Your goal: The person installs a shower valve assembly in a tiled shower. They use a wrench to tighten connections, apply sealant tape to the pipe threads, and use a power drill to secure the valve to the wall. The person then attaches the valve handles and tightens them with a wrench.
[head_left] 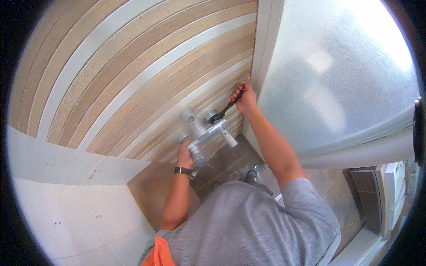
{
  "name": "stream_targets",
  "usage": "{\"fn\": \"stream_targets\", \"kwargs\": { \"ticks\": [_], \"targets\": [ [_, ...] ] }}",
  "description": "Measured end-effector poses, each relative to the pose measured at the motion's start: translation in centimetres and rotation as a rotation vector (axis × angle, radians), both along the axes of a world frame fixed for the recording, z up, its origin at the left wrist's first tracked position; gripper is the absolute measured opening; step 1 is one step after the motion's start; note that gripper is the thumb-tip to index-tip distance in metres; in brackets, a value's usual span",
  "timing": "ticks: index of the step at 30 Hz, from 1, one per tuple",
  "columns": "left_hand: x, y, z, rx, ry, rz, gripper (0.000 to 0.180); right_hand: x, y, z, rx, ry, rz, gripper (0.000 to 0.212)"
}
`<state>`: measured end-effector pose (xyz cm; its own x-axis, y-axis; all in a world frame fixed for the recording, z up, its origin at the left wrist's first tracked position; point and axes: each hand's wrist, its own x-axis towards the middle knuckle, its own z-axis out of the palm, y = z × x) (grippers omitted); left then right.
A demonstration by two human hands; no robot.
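A chrome shower mixer tap (211, 134) sits against the striped wall, with knobs and a spout-like part standing out from it. My right hand (245, 98) is closed around the handle of a black wrench (230, 105). The wrench's head is at the round fitting (211, 116) on the mixer's right end. My left hand (184, 151), below a dark wristband, is at the mixer's left end, with its fingers wrapped round the body. Part of those fingers is hidden behind the chrome, and the mixer's left side is somewhat blurred.
Wood-look and pale strips cover the wall (133, 75). A frosted glass panel (328, 84) stands close to my right arm, its frame beside my right hand. White tiles (53, 204) line the left side. Below lies a brown tiled floor (155, 186).
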<state>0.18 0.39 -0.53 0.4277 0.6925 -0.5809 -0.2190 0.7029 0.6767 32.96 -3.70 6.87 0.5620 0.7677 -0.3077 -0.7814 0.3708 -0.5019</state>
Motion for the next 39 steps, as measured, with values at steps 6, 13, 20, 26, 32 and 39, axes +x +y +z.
{"fn": "stream_targets", "kwargs": {
  "ticks": [6, 13, 20, 26, 32, 39],
  "targets": [
    [-0.4, 0.1, -1.3, 0.014, -0.002, 0.016, 0.028, -3.1, 0.3, 1.5, -0.130, -0.447, 0.012, 0.053],
    [0.3, -0.7, 0.7, -0.020, 0.019, 0.017, 0.029, -10.9, -0.7, 6.8, -0.058, -1.266, 0.495, 0.047],
    [0.1, -0.7, 0.4, 0.035, 0.039, 0.030, 0.030, -6.2, 0.2, 7.2, -0.054, -0.925, 0.236, 0.038],
    [0.0, -0.4, -0.1, 0.004, 0.007, 0.011, 0.030, 0.9, -0.4, 2.8, -0.018, -0.266, -0.032, 0.046],
    [-1.3, 0.4, -2.7, -0.018, -0.053, 0.001, 0.027, 2.2, -0.6, 0.6, 0.005, -0.044, -0.034, 0.051],
    [-0.7, 0.1, -1.0, 0.006, -0.041, 0.033, 0.028, 0.8, 0.1, -0.8, 0.000, 0.030, 0.039, 0.054]
  ]
}}
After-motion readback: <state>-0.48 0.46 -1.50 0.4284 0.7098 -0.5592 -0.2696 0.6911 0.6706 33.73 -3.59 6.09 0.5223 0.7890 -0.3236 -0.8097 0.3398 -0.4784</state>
